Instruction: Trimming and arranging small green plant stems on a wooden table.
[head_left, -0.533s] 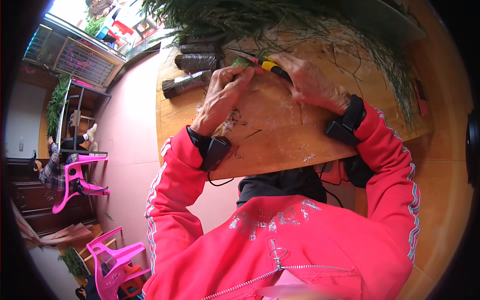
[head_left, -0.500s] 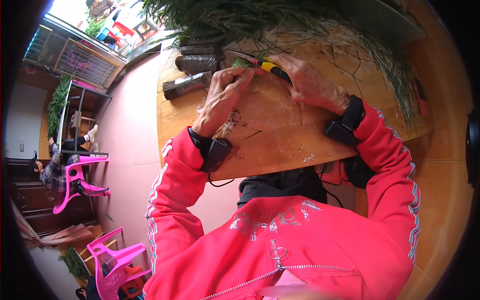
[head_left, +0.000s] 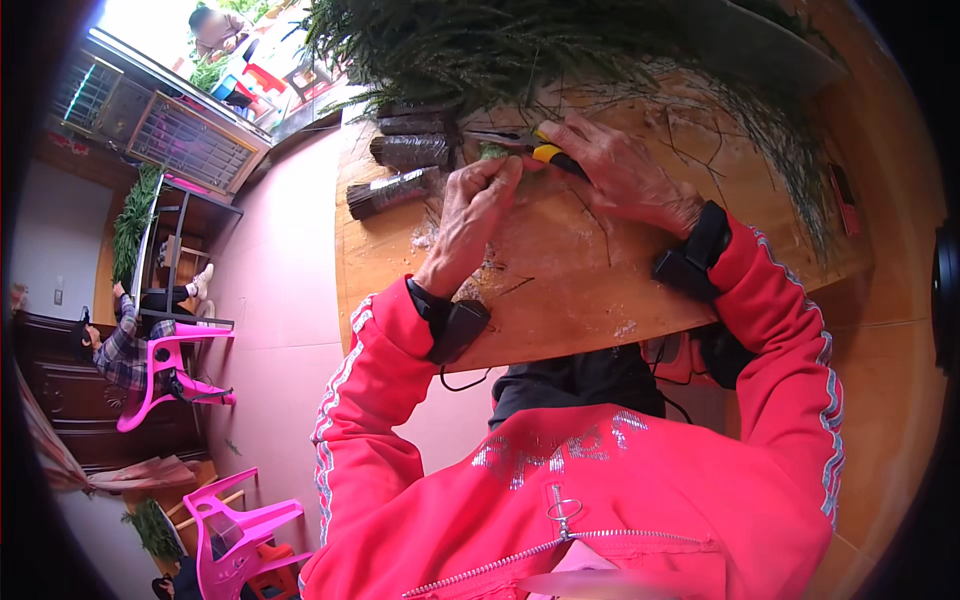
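Left hand (head_left: 478,205) is pinching feathery green sprig (head_left: 492,150), right hand (head_left: 628,172) grasping yellow-and-black-handled metal snips (head_left: 546,153), whose slipping could nick fingertips (head_left: 510,169).

Green Tuft (head_left: 492,151) Pinched Beside Hand Cutter (head_left: 552,153)

The hand cutter, with dark, narrow blades and yellow handles carrying black grips, lies sideways in the right hand (head_left: 628,172), its tip pointing left; how far its blades are parted cannot be told. Just on the wearer's side of the cutter's blades, the small, feathery green tuft is pinched at the fingertips of the left hand (head_left: 474,205). Fingers hide part of the tuft, and whether it touches the cutter's blades is unclear.
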